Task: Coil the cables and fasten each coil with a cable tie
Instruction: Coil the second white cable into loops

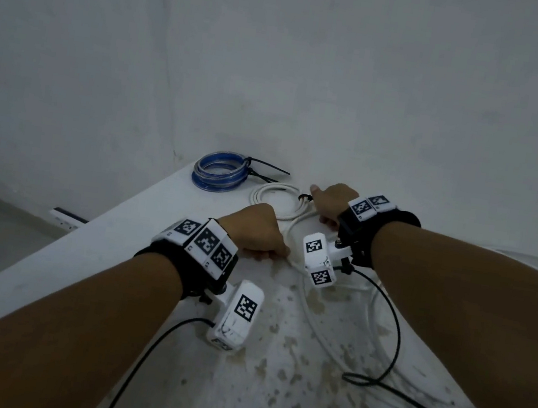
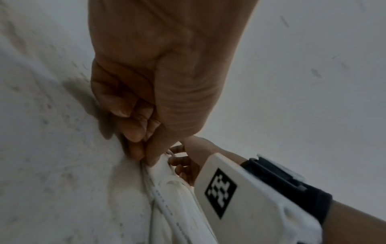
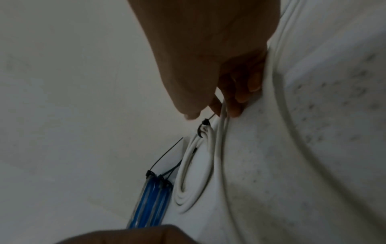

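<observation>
Both hands, left hand [image 1: 257,230] and right hand [image 1: 328,200], pinch the white cable [image 1: 296,223].

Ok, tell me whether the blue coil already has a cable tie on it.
Yes, black cable ties are cinched around the blue coil on the table.

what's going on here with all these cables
A person is bundling cables on a white table. A blue coil at the far corner is already fastened with black ties. Next to it lies a white coil with a black cable tie around it; the right hand is at that tie and holds white cable strands. The left hand pinches a loose run of white cable against the table nearer the person.
</observation>
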A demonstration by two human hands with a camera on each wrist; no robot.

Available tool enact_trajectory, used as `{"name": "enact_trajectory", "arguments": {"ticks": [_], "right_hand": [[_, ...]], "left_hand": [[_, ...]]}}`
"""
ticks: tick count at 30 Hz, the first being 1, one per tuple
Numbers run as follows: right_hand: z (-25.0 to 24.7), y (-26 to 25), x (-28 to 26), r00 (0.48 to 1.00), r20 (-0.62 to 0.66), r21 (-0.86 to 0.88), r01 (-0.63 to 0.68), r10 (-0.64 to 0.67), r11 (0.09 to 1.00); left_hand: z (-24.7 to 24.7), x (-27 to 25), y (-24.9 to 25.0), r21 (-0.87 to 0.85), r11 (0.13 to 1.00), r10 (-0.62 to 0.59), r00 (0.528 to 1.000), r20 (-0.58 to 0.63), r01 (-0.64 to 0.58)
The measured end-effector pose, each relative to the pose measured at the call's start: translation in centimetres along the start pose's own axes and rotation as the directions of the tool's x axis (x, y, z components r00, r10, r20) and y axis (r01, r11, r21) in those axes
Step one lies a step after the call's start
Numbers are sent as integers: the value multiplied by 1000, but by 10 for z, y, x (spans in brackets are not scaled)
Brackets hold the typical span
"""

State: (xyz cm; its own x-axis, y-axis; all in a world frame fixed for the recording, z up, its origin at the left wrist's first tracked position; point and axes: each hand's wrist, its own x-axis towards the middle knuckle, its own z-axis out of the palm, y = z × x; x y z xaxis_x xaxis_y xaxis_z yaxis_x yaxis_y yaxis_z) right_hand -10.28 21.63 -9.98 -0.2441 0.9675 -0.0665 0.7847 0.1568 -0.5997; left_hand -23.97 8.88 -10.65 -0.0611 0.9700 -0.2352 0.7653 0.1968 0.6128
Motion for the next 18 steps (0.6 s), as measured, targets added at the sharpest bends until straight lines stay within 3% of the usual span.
{"name": "enact_trajectory", "arguments": {"ticks": [2,6,10,12,18], "right_hand": [[-9,5,-5,998,37,110,-45,41,993],[-22,11,-17,998,58,104,-45,39,994],[-43,13,-38,998,-58,174,30,-20,984],[-60,26,-55,993,-120,211,40,-15,977],[-116,98,-122,990,-112,175,-67,88,982]], "left_hand": [[0,-2,2,9,1000,0,1000,-2,0],[3,-9,5,43,999,12,1000,20,-13],[0,-21,9,60,998,12,999,-43,-10],[-1,-27,16,76,997,41,996,-76,-35],[23,-47,68,66,985,161,987,-26,-159]]}}
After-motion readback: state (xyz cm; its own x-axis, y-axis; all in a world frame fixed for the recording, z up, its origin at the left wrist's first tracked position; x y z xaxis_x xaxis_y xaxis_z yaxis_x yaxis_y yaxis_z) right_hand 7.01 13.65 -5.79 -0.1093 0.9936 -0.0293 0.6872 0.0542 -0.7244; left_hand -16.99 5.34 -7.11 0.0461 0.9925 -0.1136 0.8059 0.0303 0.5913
